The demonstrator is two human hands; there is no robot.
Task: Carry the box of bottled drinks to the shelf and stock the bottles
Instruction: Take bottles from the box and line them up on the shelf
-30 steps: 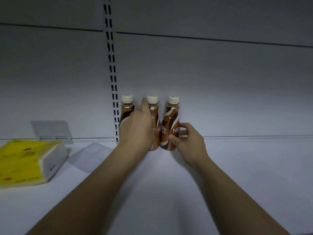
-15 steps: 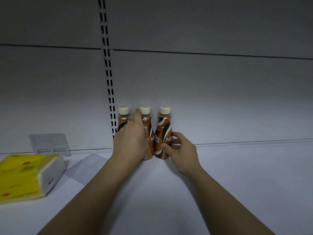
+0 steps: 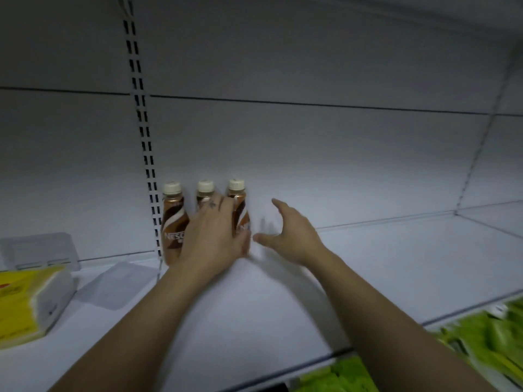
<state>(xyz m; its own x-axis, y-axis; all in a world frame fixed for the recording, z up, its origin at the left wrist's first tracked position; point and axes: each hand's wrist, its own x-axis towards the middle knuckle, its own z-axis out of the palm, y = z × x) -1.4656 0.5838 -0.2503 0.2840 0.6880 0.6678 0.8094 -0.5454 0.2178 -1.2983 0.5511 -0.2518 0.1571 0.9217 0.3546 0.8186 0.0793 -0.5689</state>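
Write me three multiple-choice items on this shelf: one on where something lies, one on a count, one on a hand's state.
1. Where does the yellow pack lie relative to the bottles?
A. To their left, on the same shelf
B. To their right
C. On top of them

2. How many bottles stand at the back wall?
A. Two
B. Three
C. Five

3. How is the right hand?
A. Gripping a bottle
B. Open, holding nothing
C. Flat on the yellow pack

Key:
1 A: the pack sits at the view's left edge, and the bottles stand nearer the middle.
2 B: three pale caps show in a row.
3 B: its fingers are spread beside the bottles, around nothing.
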